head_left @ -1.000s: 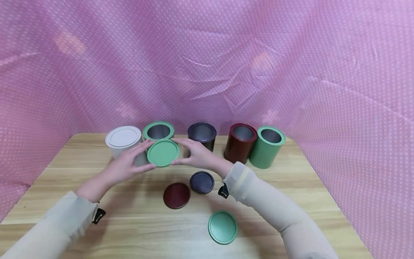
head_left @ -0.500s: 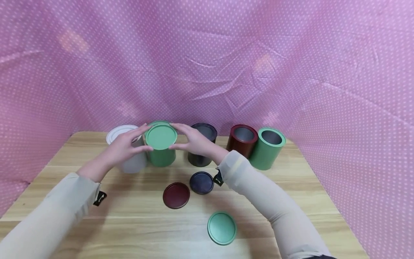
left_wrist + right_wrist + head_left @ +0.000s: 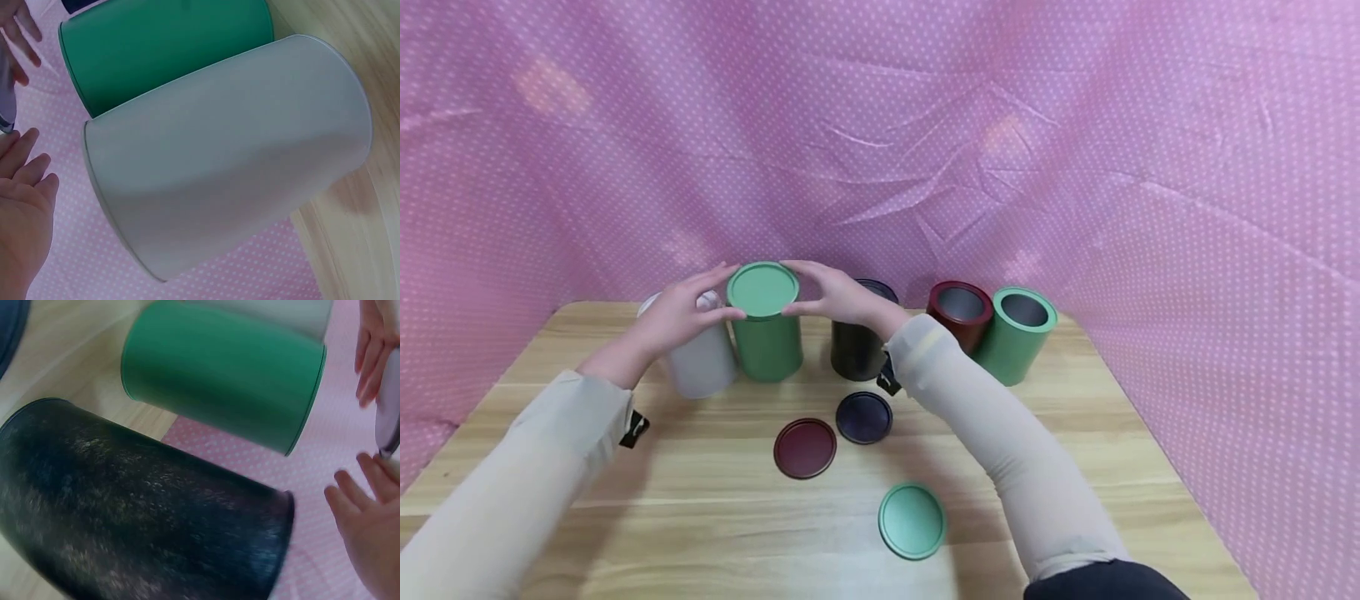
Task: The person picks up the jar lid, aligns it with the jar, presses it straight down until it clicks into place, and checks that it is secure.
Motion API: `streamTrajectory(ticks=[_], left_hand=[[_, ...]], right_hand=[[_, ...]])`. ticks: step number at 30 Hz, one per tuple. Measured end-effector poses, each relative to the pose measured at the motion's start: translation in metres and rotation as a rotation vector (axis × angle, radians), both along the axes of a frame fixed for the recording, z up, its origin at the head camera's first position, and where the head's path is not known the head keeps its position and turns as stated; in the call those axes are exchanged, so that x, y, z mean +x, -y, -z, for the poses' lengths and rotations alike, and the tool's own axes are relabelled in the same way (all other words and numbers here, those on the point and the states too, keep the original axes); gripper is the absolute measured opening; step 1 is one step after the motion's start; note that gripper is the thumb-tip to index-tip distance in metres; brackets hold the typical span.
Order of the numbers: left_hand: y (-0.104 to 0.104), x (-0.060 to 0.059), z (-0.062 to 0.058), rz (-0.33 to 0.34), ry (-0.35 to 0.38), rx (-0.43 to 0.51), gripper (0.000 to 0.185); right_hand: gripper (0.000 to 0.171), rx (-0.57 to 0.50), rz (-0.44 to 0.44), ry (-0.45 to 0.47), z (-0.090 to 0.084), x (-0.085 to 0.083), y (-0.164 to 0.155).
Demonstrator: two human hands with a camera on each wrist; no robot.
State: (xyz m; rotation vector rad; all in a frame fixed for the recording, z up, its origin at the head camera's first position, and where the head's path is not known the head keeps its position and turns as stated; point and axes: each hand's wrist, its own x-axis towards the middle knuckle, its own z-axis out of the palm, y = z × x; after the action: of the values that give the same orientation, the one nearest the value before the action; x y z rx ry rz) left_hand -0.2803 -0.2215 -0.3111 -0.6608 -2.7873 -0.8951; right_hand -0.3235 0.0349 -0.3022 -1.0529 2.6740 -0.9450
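A green lid hovers over the mouth of a green can in the back row. My left hand pinches its left edge and my right hand pinches its right edge. In both wrist views a small gap shows between the lid's grey underside and the rim of the green can. In the left wrist view, my left hand's fingers lie just below the lid, next to the white can.
A lidded white can stands left of the green one. To the right stand open black, dark red and green cans. Dark red, dark purple and green lids lie on the wooden table. Pink dotted cloth surrounds it.
Both hands lifted the green lid from in front of the green can up and back, over its open mouth. The other lids and cans stayed put.
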Motion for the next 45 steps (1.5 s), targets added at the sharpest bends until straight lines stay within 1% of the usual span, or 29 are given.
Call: streamTrajectory(ticks=[4, 7, 11, 16, 23, 27, 32, 36, 41, 45], left_hand=[[0.004, -0.009, 0.000, -0.028, 0.044, -0.032, 0.076], [0.005, -0.017, 0.001, -0.018, 0.070, -0.054, 0.077], [0.005, -0.024, 0.002, -0.002, 0.080, -0.072, 0.078], [0.008, -0.029, 0.000, -0.013, 0.108, -0.093, 0.078], [0.005, -0.037, 0.003, -0.020, 0.134, -0.149, 0.080], [0.002, -0.038, 0.005, -0.027, 0.130, -0.192, 0.079], [0.000, -0.038, 0.007, -0.032, 0.143, -0.211, 0.079], [0.002, -0.037, 0.007, -0.017, 0.126, -0.214, 0.077], [0.004, -0.036, 0.011, 0.021, 0.090, -0.201, 0.070], [0.005, -0.034, 0.014, 0.031, 0.100, -0.197, 0.068]], right_hand=[[0.077, -0.031, 0.002, 0.073, 0.004, -0.013, 0.005], [0.077, -0.039, 0.017, 0.118, 0.008, -0.019, 0.006], [0.076, -0.043, 0.033, 0.168, 0.012, -0.027, 0.006], [0.076, -0.047, 0.023, 0.191, 0.015, -0.034, 0.011], [0.077, -0.025, 0.052, 0.211, 0.020, -0.043, 0.012], [0.077, -0.012, 0.064, 0.229, 0.023, -0.046, 0.012], [0.076, -0.003, 0.069, 0.232, 0.026, -0.047, 0.012], [0.076, 0.022, 0.080, 0.231, 0.026, -0.046, 0.014], [0.078, 0.049, 0.083, 0.238, 0.028, -0.044, 0.017], [0.078, 0.068, 0.082, 0.247, 0.029, -0.042, 0.018]])
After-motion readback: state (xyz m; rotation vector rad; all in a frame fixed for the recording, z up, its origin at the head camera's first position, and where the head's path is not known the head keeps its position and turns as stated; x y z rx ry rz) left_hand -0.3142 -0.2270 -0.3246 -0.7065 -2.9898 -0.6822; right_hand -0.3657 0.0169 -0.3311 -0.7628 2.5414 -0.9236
